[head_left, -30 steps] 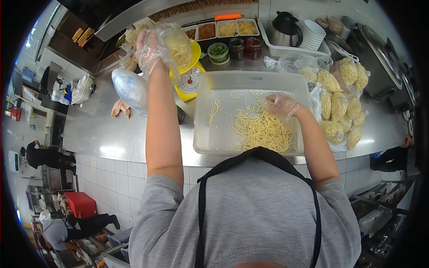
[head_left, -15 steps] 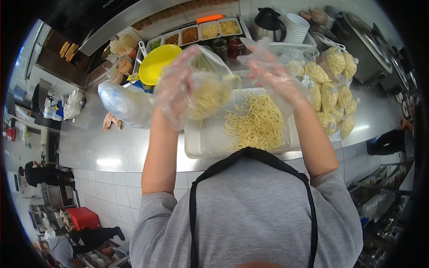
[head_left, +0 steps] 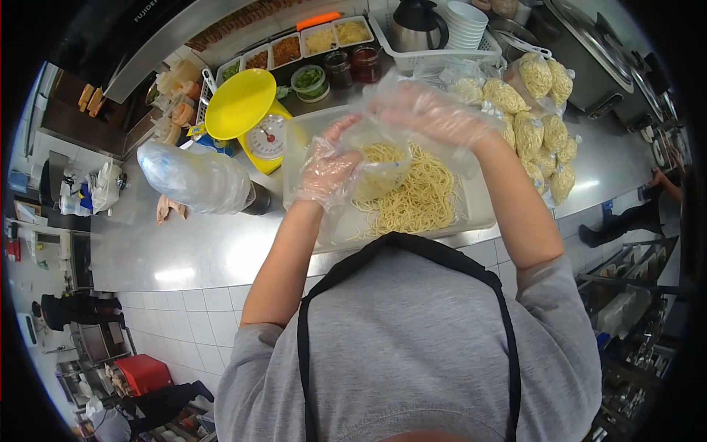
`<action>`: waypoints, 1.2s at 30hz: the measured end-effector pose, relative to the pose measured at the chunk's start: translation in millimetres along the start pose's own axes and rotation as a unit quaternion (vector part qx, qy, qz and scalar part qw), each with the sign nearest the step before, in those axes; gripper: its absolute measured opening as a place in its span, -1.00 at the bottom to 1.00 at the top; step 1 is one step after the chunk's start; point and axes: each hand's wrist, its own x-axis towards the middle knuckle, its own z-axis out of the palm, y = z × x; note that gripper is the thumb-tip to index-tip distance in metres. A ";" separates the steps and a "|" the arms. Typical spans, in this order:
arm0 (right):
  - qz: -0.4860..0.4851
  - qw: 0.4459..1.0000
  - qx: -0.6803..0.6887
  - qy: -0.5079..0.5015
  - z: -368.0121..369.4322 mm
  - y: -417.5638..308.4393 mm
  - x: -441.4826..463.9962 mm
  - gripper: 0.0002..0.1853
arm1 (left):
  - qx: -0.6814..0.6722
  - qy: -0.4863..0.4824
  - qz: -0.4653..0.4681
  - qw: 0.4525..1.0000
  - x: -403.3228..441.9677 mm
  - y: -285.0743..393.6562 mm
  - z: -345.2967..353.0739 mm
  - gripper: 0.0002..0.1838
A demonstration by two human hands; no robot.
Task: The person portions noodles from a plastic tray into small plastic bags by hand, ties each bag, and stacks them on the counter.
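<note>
"What does the left hand (head_left: 331,173) have?"

"I see it gloved in clear film and clamped on the left side of a clear bag of noodles (head_left: 383,178), its thumb pointing towards one o'clock. The bag is over the middle of the tray (head_left: 340,230)."

"And the right hand (head_left: 438,118)?"

"Gloved as well, above the far side of the bag, fingers pointing to ten o'clock, near the left thumb. I cannot tell whether it pinches anything (glove and bag blur into one shine on my screen)."

"Where are the loose noodles (head_left: 427,202)?"

"Heaped in the tray, showing mostly at four o'clock from the bag."

"What do I have around the tray?"

"Taking the tray as my dial: a scale (head_left: 265,138) with a yellow pan (head_left: 239,103) at ten, topping tubs (head_left: 286,50) at eleven, two jars (head_left: 366,65) near twelve, and filled noodle bags (head_left: 529,132) piled at two. A bundle of clear plastic (head_left: 195,177) lies out at nine, on the steel counter (head_left: 140,247)."
</note>
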 end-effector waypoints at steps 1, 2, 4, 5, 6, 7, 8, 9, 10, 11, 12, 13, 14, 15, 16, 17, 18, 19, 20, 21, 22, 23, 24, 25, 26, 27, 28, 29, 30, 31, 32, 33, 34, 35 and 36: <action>0.007 0.988 -0.096 -0.122 1.4 5.2 0.2 -0.44 | -0.001 -0.002 -0.003 1.000 -0.4 5.2 -2.4 -0.40; 0.012 0.952 -0.188 -0.241 2.7 7.5 -0.5 -0.48 | 0.030 0.001 -0.002 1.000 -0.4 11.8 -5.5 -0.41; 0.061 0.897 -0.319 -0.299 -2.8 -17.2 8.9 -0.56 | 0.062 0.004 -0.001 0.998 7.9 9.0 -17.2 -0.41; 0.107 0.819 -0.440 -0.351 -4.3 -25.3 11.0 -0.64 | 0.087 0.011 0.079 0.993 15.3 -1.9 -26.9 -0.41; 0.110 0.820 -0.438 -0.352 -10.9 -18.1 10.2 -0.64 | 0.111 0.018 0.159 0.981 17.7 -4.0 -32.9 -0.42; 0.053 0.880 -0.363 -0.301 -24.5 -5.6 11.7 -0.72 | 0.111 0.017 0.160 0.981 19.0 -3.3 -38.5 -0.42; -0.006 0.927 -0.283 -0.245 -31.5 -4.1 13.8 -0.79 | 0.112 0.022 0.146 0.983 19.2 7.4 -42.9 -0.41; -0.006 0.927 -0.283 -0.245 -31.6 -3.0 12.8 -0.79 | 0.113 0.027 0.132 0.984 19.1 14.1 -45.9 -0.41; -0.052 0.935 -0.262 -0.232 -30.3 -3.5 10.5 -0.83 | 0.113 0.027 0.131 0.984 21.5 15.4 -48.2 -0.41; -0.097 0.941 -0.239 -0.218 -27.8 -6.0 8.7 -0.85 | 0.198 0.015 0.182 0.963 25.1 18.1 -50.0 -0.44; -0.099 0.941 -0.239 -0.219 -22.3 -4.3 7.2 -0.85 | 0.282 0.004 0.231 0.931 25.9 21.8 -51.0 -0.46; -0.075 0.937 -0.241 -0.243 -14.7 0.3 6.1 -0.86 | 0.282 0.006 0.230 0.931 22.7 25.7 -50.6 -0.46; -0.052 0.931 -0.243 -0.266 -9.9 2.4 6.8 -0.86 | 0.311 0.038 0.238 0.919 15.4 38.3 -45.3 -0.52; -0.053 0.931 -0.244 -0.267 -9.0 1.3 9.3 -0.86 | 0.339 0.070 0.246 0.905 10.5 45.3 -39.9 -0.56; -0.044 0.941 -0.215 -0.258 -8.9 0.0 12.1 -0.87 | 0.340 0.071 0.247 0.905 9.0 46.1 -34.9 -0.56; -0.034 0.950 -0.184 -0.250 -8.3 -1.2 14.3 -0.88 | 0.367 0.034 0.321 0.872 7.0 45.8 -30.1 -0.60; -0.035 0.950 -0.182 -0.252 -7.7 -3.9 16.7 -0.88 | 0.391 -0.004 0.391 0.833 4.7 44.2 -28.4 -0.64; -0.065 0.944 -0.202 -0.253 -7.4 -7.5 19.5 -0.89 | 0.392 -0.003 0.388 0.834 4.3 37.1 -29.5 -0.64; -0.095 0.937 -0.223 -0.253 -6.7 -9.0 21.9 -0.89 | 0.442 -0.059 0.286 0.848 6.1 28.9 -30.7 -0.70; -0.097 0.937 -0.222 -0.253 -7.2 -7.0 24.6 -0.89 | 0.484 -0.114 0.182 0.848 10.0 24.1 -32.9 -0.76; -0.037 0.950 -0.169 -0.262 -8.8 -3.9 27.8 -0.89 | 0.485 -0.113 0.183 0.848 15.0 22.8 -42.5 -0.76; 0.025 0.956 -0.113 -0.269 -10.3 -1.7 28.8 -0.88 | 0.514 -0.121 0.191 0.827 18.8 25.3 -56.6 -0.79; 0.025 0.956 -0.114 -0.269 -14.9 -3.4 29.1 -0.88 | 0.543 -0.129 0.199 0.805 20.1 30.6 -65.8 -0.83; -0.021 0.955 -0.150 -0.256 -22.3 -7.7 29.6 -0.87 | 0.543 -0.130 0.200 0.805 18.0 36.0 -70.1 -0.83; -0.068 0.950 -0.186 -0.242 -27.7 -12.0 30.5 -0.87 | 0.565 -0.084 0.286 0.769 13.0 45.4 -73.4 -0.83; -0.068 0.949 -0.185 -0.244 -29.5 -16.4 30.1 -0.87 | 0.580 -0.036 0.368 0.725 9.3 53.3 -75.5 -0.83; -0.089 0.948 -0.201 -0.230 -29.8 -21.3 28.4 -0.86 | 0.580 -0.035 0.366 0.726 9.3 60.1 -77.0 -0.83; -0.109 0.946 -0.216 -0.215 -29.0 -23.5 26.9 -0.86 | 0.590 -0.054 0.365 0.718 10.9 66.4 -78.3 -0.83; -0.109 0.946 -0.215 -0.216 -27.2 -19.3 27.9 -0.86 | 0.599 -0.073 0.365 0.709 12.9 69.1 -78.8 -0.83; -0.097 0.930 -0.255 -0.246 -25.4 -11.5 30.0 -0.86 | 0.598 -0.072 0.365 0.710 15.0 68.5 -80.6 -0.83; -0.084 0.912 -0.295 -0.273 -24.3 -13.6 31.3 -0.86 | 0.616 -0.041 0.395 0.681 17.5 69.0 -83.9 -0.83; -0.084 0.912 -0.297 -0.270 -27.5 -17.5 30.9 -0.86 | 0.632 -0.009 0.425 0.648 20.8 71.4 -86.3 -0.84; -0.094 0.921 -0.287 -0.247 -31.6 -22.6 28.8 -0.83 | 0.632 -0.010 0.428 0.647 21.5 73.5 -88.6 -0.84; -0.104 0.929 -0.275 -0.225 -33.8 -29.5 27.1 -0.80 | 0.615 -0.014 0.423 0.666 17.5 79.1 -89.2 -0.84; -0.102 0.929 -0.272 -0.227 -34.8 -32.2 26.0 -0.80 | 0.597 -0.019 0.415 0.686 13.8 80.2 -89.7 -0.84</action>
